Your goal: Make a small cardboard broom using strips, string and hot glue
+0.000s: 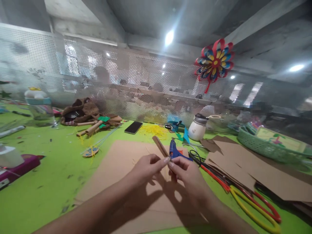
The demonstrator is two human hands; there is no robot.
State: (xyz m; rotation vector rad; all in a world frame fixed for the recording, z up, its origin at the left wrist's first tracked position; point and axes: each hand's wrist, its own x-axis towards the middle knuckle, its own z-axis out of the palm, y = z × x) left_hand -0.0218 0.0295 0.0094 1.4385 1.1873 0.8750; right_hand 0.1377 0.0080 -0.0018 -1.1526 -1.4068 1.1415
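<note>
Both hands meet over a brown paper sheet [119,156] at the middle of the table. My left hand [147,167] pinches a narrow brown cardboard strip [160,146] near its lower end, thumb and fingers pressed together. My right hand [186,172] grips the same strip close beside the left fingertips. The strip tilts up and to the left. Just behind the right hand lies a blue glue gun [173,149] with its nozzle pointing away. Thin yellowish strands show by the fingers, partly hidden.
Red- and yellow-handled scissors [253,208] and cardboard pieces [243,165] lie right, near a green basket [263,143]. Behind are a phone [133,127], yellow shreds [154,130], a white jar [197,128] and rolled cardboard tubes [94,127]. A purple power strip [21,167] is left.
</note>
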